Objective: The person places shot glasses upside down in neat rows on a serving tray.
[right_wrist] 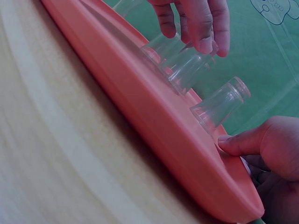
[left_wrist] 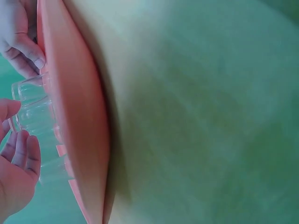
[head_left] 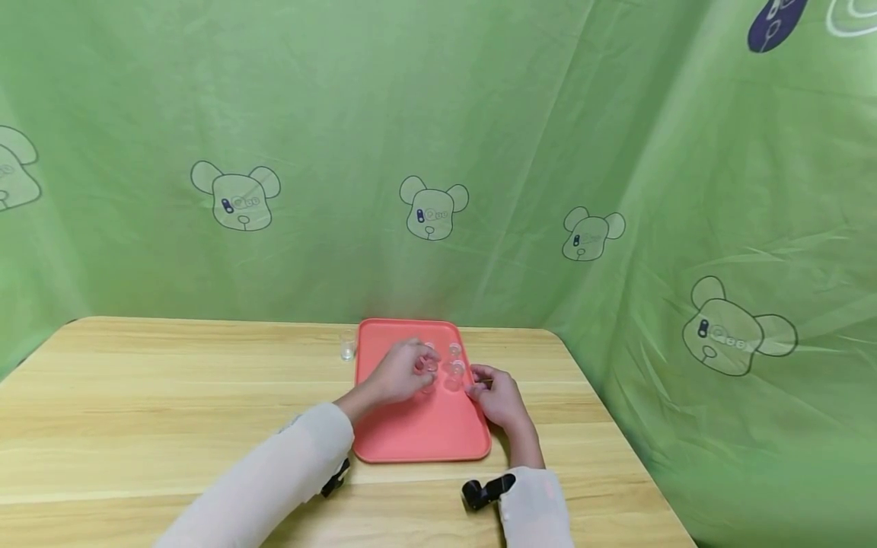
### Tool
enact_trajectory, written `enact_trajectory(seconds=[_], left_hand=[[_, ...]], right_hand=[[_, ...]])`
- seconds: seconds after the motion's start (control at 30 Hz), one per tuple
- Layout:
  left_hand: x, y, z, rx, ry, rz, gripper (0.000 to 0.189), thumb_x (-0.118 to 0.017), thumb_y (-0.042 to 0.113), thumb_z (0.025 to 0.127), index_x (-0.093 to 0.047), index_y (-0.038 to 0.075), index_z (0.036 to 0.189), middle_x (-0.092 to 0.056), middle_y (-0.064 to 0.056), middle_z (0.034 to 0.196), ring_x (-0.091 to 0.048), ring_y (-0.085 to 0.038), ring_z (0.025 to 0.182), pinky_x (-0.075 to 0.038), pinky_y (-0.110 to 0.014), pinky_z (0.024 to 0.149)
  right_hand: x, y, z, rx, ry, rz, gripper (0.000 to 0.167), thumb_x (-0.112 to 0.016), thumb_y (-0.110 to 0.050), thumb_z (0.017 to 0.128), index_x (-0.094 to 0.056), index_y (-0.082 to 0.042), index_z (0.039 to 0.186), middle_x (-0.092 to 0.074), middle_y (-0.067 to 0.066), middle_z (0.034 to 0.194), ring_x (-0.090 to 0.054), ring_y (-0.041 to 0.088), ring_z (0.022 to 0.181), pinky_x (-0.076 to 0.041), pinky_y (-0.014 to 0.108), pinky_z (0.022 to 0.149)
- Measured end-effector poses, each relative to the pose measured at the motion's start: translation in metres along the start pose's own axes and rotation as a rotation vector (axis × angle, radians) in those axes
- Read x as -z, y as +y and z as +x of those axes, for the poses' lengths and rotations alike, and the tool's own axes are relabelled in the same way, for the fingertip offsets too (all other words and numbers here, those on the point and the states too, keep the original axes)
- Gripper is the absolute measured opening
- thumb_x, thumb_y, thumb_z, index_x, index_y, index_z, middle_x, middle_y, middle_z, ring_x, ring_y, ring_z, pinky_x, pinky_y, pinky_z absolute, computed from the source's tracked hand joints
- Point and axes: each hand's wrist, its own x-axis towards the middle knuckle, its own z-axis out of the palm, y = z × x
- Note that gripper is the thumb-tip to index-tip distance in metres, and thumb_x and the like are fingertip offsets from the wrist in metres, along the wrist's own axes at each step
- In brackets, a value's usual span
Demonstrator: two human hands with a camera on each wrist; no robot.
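Note:
A pink tray (head_left: 425, 441) lies on the wooden table, with several small clear glasses (head_left: 455, 369) standing in its far half. My left hand (head_left: 404, 371) reaches over the tray and pinches the upper end of one glass (right_wrist: 187, 70) between thumb and fingertips. That glass stands at or very near the tray surface. At the tray's right side, my right hand (head_left: 502, 396) grips the rim, its thumb (right_wrist: 238, 143) on the inner side. Just beside this thumb, another glass (right_wrist: 219, 107) stands with its thick, narrower end up. Left-hand fingers partly hide the glasses behind them.
One more clear glass (head_left: 348, 346) stands on the table (head_left: 171, 396), just outside the tray's far left edge. A green curtain (head_left: 329, 266) with bear-face prints hangs behind the table and along its right side.

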Motion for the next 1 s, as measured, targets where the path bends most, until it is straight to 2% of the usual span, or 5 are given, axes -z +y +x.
enact_trajectory(seconds=[0.23, 0.47, 0.77, 1.0], left_hand=[[-0.003, 0.001, 0.0, -0.013, 0.001, 0.023, 0.027, -0.077, 0.003, 0.087, -0.074, 0.002, 0.114, -0.066, -0.004, 0.101, -0.063, -0.017, 0.091, -0.055, -0.03, 0.082], [-0.006, 0.0, 0.001, -0.01, 0.016, 0.07, 0.029, -0.078, 0.007, 0.087, -0.074, 0.004, 0.116, -0.066, -0.002, 0.1, -0.061, -0.017, 0.089, -0.047, -0.038, 0.092], [-0.006, 0.001, 0.002, -0.007, 0.022, 0.11, 0.027, -0.079, 0.01, 0.088, -0.075, 0.007, 0.115, -0.067, -0.004, 0.105, -0.061, -0.018, 0.092, -0.047, -0.04, 0.094], [0.006, 0.005, 0.0, -0.004, 0.005, 0.047, 0.028, -0.077, 0.008, 0.089, -0.073, 0.005, 0.117, -0.066, -0.009, 0.116, -0.066, -0.024, 0.097, -0.055, -0.034, 0.084]], right_hand=[[0.0, -0.001, -0.001, 0.0, 0.002, 0.003, 0.042, -0.063, 0.004, 0.095, -0.061, 0.002, 0.137, -0.065, 0.016, 0.11, -0.057, 0.022, 0.088, -0.048, 0.028, 0.075], [-0.001, 0.001, 0.0, 0.001, 0.002, -0.001, 0.042, -0.063, 0.003, 0.096, -0.061, 0.001, 0.138, -0.066, 0.016, 0.113, -0.058, 0.022, 0.09, -0.049, 0.029, 0.077], [-0.001, 0.0, 0.001, 0.007, 0.002, -0.002, 0.042, -0.063, 0.003, 0.095, -0.061, 0.002, 0.137, -0.067, 0.017, 0.113, -0.062, 0.022, 0.093, -0.053, 0.03, 0.079], [0.0, 0.0, 0.001, 0.0, 0.004, 0.009, 0.042, -0.065, 0.004, 0.094, -0.06, 0.004, 0.136, -0.066, 0.018, 0.111, -0.061, 0.021, 0.089, -0.052, 0.028, 0.076]])
